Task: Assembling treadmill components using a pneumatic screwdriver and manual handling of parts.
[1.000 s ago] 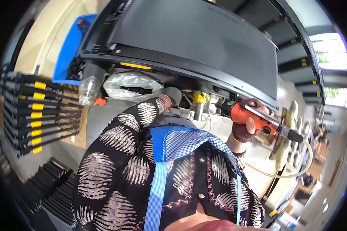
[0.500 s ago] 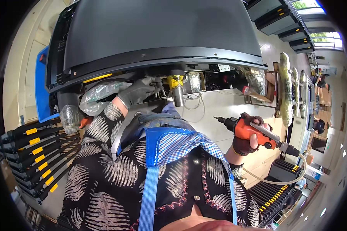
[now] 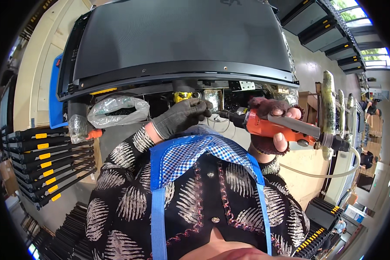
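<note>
My right hand [image 3: 275,123], in a dark fingerless glove, is wrapped round an orange pneumatic screwdriver [image 3: 258,125], its bit pointing left. A pale air hose [image 3: 356,162] runs from the tool's back end. My left hand [image 3: 184,116], in a grey glove, has its fingers pinched together right by the tip of the bit; whatever they hold is too small to make out. Beyond both hands stands a large dark grey panel [image 3: 182,41] with small screws along its near edge. A yellow-wrapped part [image 3: 183,96] sits below that edge, just past my left hand.
Under the panel edge at left lies a clear plastic bag [image 3: 119,112]. Black bars with yellow tags [image 3: 43,157] are stacked at far left, beside a blue bin [image 3: 55,97]. Long wrapped rolls [image 3: 328,102] stand at right. Other people [image 3: 370,110] are in the far right background.
My left hand has come away from beneath the panel edge, moving right. My right hand has brought the screwdriver left and up, so its bit now meets the left fingertips.
</note>
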Available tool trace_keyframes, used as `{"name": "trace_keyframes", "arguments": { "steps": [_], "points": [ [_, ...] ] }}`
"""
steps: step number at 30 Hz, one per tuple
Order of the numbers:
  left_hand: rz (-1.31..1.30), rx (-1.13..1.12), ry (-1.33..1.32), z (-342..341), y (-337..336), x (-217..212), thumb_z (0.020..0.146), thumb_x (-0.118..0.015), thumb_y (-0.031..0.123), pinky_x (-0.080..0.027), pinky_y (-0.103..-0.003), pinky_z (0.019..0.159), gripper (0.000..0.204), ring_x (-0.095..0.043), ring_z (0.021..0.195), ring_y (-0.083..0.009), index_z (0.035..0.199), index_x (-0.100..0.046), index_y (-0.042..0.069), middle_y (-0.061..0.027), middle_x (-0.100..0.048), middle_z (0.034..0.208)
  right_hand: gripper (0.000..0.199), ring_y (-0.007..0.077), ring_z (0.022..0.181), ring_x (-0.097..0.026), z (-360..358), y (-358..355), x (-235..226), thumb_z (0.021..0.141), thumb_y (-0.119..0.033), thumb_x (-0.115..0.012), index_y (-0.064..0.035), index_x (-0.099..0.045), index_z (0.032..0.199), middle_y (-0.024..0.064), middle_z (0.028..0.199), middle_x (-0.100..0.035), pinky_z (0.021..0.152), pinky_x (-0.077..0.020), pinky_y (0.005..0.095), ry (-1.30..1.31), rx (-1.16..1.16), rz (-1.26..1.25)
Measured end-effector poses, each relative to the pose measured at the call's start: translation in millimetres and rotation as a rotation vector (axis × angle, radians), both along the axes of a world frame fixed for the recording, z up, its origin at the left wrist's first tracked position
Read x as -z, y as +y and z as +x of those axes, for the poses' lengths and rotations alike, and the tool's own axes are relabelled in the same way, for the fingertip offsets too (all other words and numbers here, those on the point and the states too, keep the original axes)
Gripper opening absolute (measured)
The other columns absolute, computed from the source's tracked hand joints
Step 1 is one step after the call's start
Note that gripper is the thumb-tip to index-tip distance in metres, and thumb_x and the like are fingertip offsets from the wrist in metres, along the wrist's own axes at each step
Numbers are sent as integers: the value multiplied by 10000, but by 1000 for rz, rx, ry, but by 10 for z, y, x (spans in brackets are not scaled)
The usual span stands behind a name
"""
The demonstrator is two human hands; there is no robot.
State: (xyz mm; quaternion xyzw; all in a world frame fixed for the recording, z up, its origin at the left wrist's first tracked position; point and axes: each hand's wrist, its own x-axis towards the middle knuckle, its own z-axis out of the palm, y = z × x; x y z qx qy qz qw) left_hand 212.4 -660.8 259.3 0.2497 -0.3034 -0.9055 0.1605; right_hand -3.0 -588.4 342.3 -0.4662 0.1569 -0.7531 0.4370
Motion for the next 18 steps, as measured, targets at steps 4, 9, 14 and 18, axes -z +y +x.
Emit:
{"name": "trace_keyframes", "arguments": {
  "steps": [4, 9, 14, 18],
  "points": [
    [25, -78, 34, -307, 27, -91, 871, -641, 277, -445, -138, 599, 375, -514, 762, -44, 1133, -528, 34, -16, -562, 925, 385, 251, 935, -549, -229, 19, 30, 675, -143, -651, -145, -490, 1024, 73, 1033, -567, 901, -403, 527, -16, 42, 110],
    [53, -76, 21, -605, 18, -216, 862, -655, 278, -425, -117, 571, 356, -512, 741, -34, 1115, -538, 57, -10, -558, 892, 393, 261, 913, -553, -555, -50, 51, 669, -145, -657, -149, -481, 1020, 72, 1024, -566, 897, -405, 535, -43, 42, 76],
    [16, -25, -61, -967, -49, -237, 865, -655, 260, -439, -132, 577, 339, -515, 715, -37, 1104, -531, 54, -7, -556, 860, 393, 267, 901, -554, -871, -76, 19, 669, -149, -660, -152, -479, 1017, 69, 1008, -563, 888, -410, 544, -27, 36, 42],
    [-14, -70, -152, -1379, -66, -274, 860, -672, 278, -351, -151, 537, 344, -431, 621, -33, 1091, -532, 66, 26, -516, 786, 388, 268, 914, -557, -1146, -78, 31, 674, -149, -657, -153, -479, 1019, 65, 1010, -569, 882, -413, 544, 47, 54, -84]
  ]
}}
